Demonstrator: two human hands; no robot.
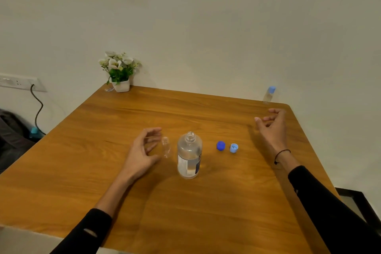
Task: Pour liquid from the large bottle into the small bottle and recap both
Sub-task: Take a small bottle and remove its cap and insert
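The large clear bottle stands uncapped in the middle of the wooden table, partly filled with clear liquid. Just left of it stands the small clear bottle, also uncapped. My left hand is curled open beside the small bottle, fingers close to it but not around it. To the right of the large bottle lie a dark blue cap and a light blue cap. My right hand hovers open further right, holding nothing.
Another small bottle with a light blue cap stands at the table's far right corner. A white pot of flowers sits at the far left corner. A wall socket with a cable is at the left.
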